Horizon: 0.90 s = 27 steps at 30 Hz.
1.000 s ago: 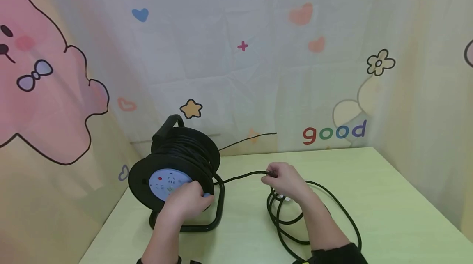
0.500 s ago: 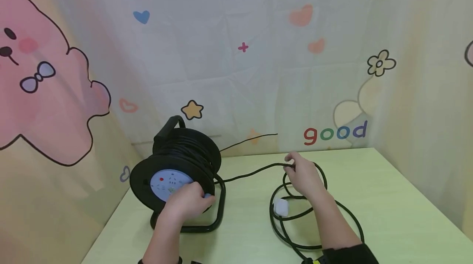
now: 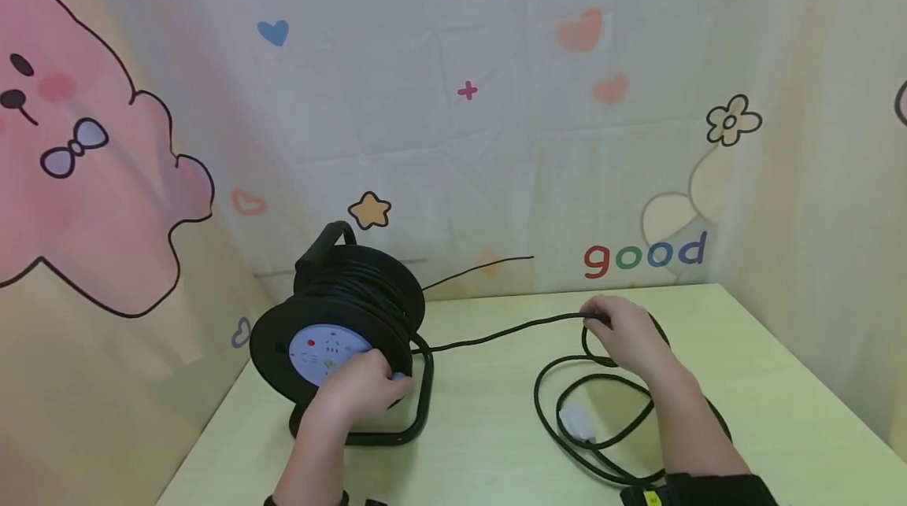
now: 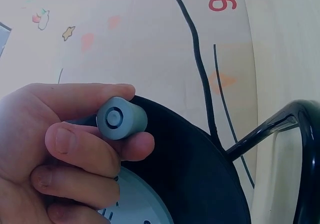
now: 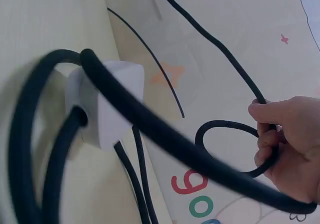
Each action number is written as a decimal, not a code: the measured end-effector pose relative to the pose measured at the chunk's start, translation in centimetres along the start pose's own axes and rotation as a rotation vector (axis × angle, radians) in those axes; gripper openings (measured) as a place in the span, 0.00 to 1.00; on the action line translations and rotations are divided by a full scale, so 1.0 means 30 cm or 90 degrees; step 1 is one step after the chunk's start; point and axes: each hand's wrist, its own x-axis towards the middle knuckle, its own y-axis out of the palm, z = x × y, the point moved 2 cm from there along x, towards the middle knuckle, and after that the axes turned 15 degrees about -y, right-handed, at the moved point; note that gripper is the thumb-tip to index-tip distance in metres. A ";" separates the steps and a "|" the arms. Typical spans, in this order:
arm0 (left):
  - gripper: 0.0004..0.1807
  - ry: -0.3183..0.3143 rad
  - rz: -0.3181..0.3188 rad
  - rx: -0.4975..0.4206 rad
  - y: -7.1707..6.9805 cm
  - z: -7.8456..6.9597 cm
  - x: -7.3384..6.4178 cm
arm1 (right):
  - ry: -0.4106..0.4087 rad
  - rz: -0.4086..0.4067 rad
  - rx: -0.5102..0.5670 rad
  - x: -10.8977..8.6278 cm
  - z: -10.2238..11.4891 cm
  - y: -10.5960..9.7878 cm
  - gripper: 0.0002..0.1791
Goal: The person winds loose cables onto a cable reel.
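Observation:
A black cable reel point(image 3: 347, 286) stands on its tubular frame at the left of the table, its round socket panel point(image 3: 322, 349) facing forward. My left hand point(image 3: 361, 388) grips the reel's small blue-grey crank knob point(image 4: 122, 118) between thumb and fingers, as the left wrist view shows closely. Out to the right, my right hand point(image 3: 627, 333) pinches the black cable point(image 3: 510, 330), which runs slightly slack from the reel. Loose cable coils lie under the right forearm, with a white plug point(image 3: 577, 421) among them. In the right wrist view the plug point(image 5: 107, 104) is large and close.
A pale green table point(image 3: 482, 427) carries everything. Behind it hangs a printed curtain point(image 3: 453, 136) with cartoon figures. The reel's frame foot point(image 3: 386, 437) sticks out toward the near side.
My right hand has moved right with the cable, drawing a longer length between it and the reel. The loose coils and plug have shifted right. My left hand and the reel have hardly moved.

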 end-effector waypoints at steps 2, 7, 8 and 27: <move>0.28 -0.002 0.000 -0.001 -0.001 0.001 0.000 | 0.005 -0.002 0.011 -0.005 -0.010 -0.014 0.03; 0.28 -0.005 0.001 0.002 -0.001 0.003 0.003 | 0.111 -0.031 0.118 -0.023 -0.032 -0.032 0.09; 0.28 -0.003 0.001 0.002 0.000 0.003 0.003 | 0.129 -0.042 0.147 -0.026 -0.036 -0.034 0.10; 0.27 -0.007 0.007 0.000 0.002 0.004 0.002 | 0.108 -0.002 0.155 -0.074 -0.074 -0.128 0.22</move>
